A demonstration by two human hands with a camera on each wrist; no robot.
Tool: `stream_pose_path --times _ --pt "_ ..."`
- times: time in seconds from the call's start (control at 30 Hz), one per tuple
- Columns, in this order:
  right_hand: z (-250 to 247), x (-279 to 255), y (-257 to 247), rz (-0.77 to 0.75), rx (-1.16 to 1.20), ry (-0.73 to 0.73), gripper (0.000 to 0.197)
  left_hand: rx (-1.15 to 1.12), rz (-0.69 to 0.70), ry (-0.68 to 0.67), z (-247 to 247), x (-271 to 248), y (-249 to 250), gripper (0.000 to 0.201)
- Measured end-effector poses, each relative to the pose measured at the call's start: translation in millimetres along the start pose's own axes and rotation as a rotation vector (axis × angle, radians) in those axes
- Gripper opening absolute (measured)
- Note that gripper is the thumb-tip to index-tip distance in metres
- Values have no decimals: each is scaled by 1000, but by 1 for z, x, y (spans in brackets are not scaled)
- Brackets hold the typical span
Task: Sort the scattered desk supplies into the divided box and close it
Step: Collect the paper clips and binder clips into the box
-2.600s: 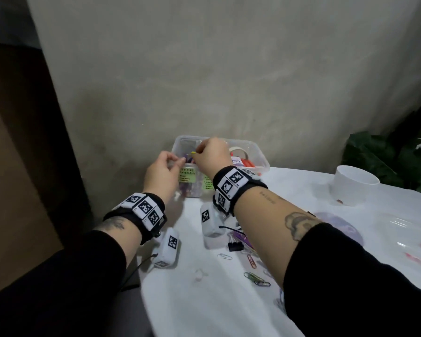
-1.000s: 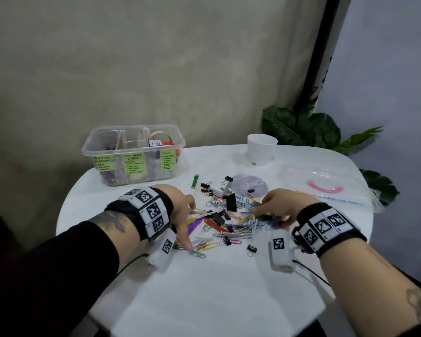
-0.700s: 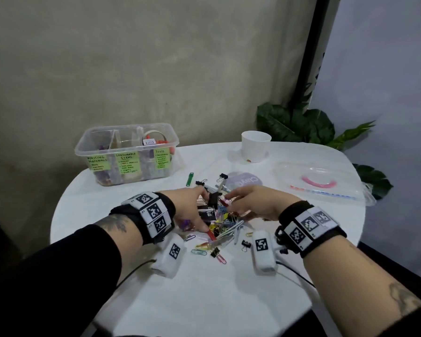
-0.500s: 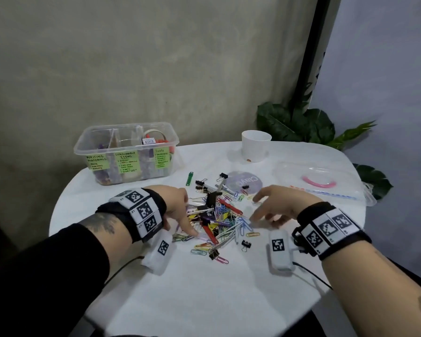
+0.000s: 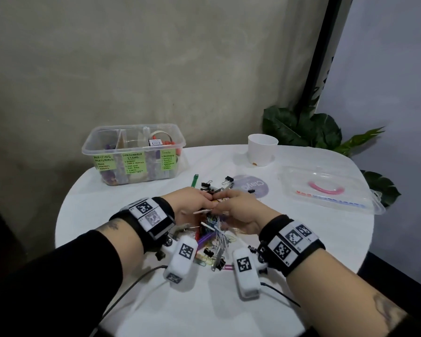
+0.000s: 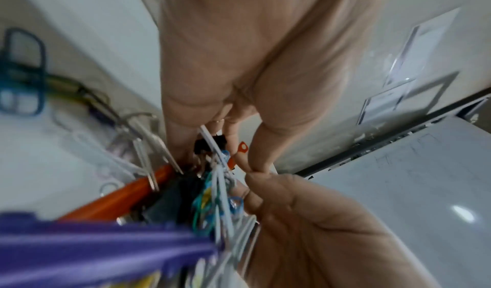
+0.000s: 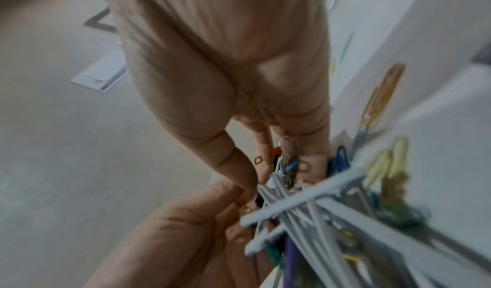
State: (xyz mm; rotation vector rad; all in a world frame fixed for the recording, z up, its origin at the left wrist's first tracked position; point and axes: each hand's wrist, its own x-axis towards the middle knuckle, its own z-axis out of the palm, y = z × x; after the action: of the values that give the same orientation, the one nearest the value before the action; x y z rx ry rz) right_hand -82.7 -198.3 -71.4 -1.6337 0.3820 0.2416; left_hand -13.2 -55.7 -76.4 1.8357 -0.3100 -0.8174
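My left hand (image 5: 192, 200) and right hand (image 5: 238, 210) are cupped together at the table's middle, fingertips meeting. Both curl round a tangled pile of paper clips, binder clips and pens (image 5: 213, 231). In the left wrist view the left hand (image 6: 226, 145) closes on the pile (image 6: 212, 198) beside a purple pen (image 6: 106, 240) and an orange one (image 6: 119, 198). The right wrist view shows the right hand (image 7: 265, 166) against the same pile (image 7: 305, 208). The clear divided box (image 5: 134, 152), lidless and labelled, stands at the back left.
The box's clear lid (image 5: 326, 190) with a pink handle lies at the right. A white cup (image 5: 263, 149) stands at the back, a purple disc (image 5: 253, 186) in front of it. A green clip (image 5: 195, 181) and loose binder clips (image 5: 206, 184) lie beyond my hands. A plant (image 5: 301, 127) stands behind the table.
Both hands left the box and came to the scattered pile. From apart at its two sides they have swept inward and now meet around it, bunching the clips and pens together.
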Motion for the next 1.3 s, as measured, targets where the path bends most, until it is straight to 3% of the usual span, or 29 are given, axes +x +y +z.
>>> stream_pose_path --times 0.17,0.23,0.3,0.37,0.43,0.53,0.63,0.8,0.93,1.07,1.2,1.3 --pt "18 3 1 -31 80 51 40 -257 -12 76 3 -9 -6 29" --pt "16 7 -1 -69 23 79 37 -251 -1 137 -2 -13 -4 27" --pt "7 8 -4 -97 -111 128 38 -38 -6 209 -14 -17 -1 23" --pt "-3 7 -7 -66 -320 151 48 307 -24 228 -30 -24 3 46" --pt "-6 3 -7 1 -483 120 54 567 -92 156 -40 -32 7 75" --pt "3 0 -5 56 -503 80 59 848 -223 45 -36 -43 11 105" --pt "14 5 -1 30 -487 63 62 985 -255 81 -21 -50 5 108" --pt "32 7 1 -49 -390 74 34 648 -176 75 -9 -42 2 78" --pt "42 10 2 -38 -195 95 34 311 -110 117 -8 -36 -1 59" --pt "45 12 1 -79 41 154 36 -99 -14 170 -15 -31 -12 59" --pt "54 14 -13 -199 150 156 37 -239 155 248 -25 -31 -7 60" --pt "65 21 -26 -246 193 141 35 -322 204 280 -38 -35 -1 61"
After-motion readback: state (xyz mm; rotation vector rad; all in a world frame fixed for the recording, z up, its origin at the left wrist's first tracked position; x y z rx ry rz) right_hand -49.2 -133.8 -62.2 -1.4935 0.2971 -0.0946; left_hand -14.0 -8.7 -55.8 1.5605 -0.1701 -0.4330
